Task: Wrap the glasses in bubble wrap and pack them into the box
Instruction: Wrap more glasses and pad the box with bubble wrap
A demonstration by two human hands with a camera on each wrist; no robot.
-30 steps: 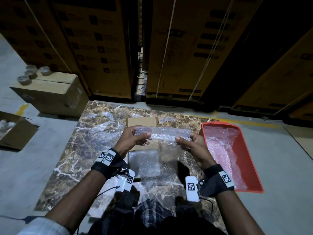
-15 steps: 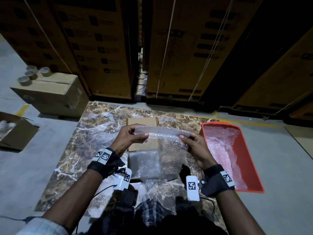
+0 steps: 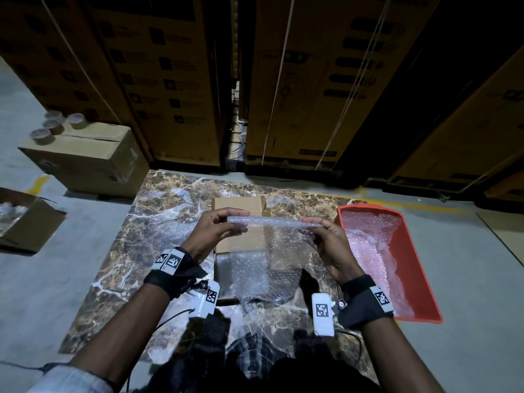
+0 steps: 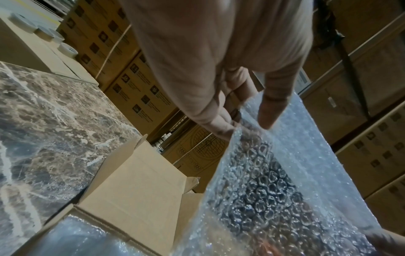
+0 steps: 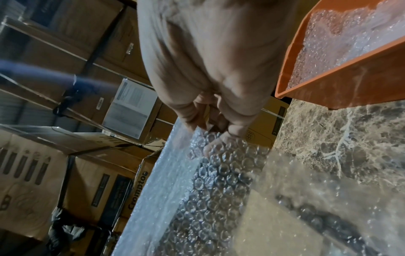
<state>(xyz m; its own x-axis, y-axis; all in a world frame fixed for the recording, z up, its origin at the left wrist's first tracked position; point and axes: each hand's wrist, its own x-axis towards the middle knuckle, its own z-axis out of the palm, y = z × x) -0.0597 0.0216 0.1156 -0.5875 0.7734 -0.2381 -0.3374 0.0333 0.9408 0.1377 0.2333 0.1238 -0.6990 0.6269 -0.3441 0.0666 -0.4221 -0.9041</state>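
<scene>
Both hands hold a long bubble wrap roll [image 3: 273, 222] level above the open cardboard box [image 3: 238, 219] on the marble slab. My left hand [image 3: 218, 226] pinches its left end, my right hand [image 3: 320, 232] pinches the right end. A loose sheet of the wrap [image 3: 283, 268] hangs down from the roll over the box. In the left wrist view the thumb presses the wrap [image 4: 274, 181] against the fingers [image 4: 219, 124]. The right wrist view shows the fingertips [image 5: 219, 131] pinching the wrap's edge [image 5: 214, 181]. Whatever lies inside the roll is hidden. More bubble wrap [image 3: 243, 270] lies inside the box.
A red tray [image 3: 419, 268] lined with bubble wrap stands to the right of the slab [image 3: 158, 222]. At the back left a closed carton [image 3: 90, 157] carries tape rolls [image 3: 54, 126]. An open box [image 3: 25, 219] sits at the far left. Tall stacked cartons [image 3: 297, 80] wall off the far side.
The roll has been lifted slightly and turned; more of the sheet now hangs loose below it. Both hands stay at the ends.
</scene>
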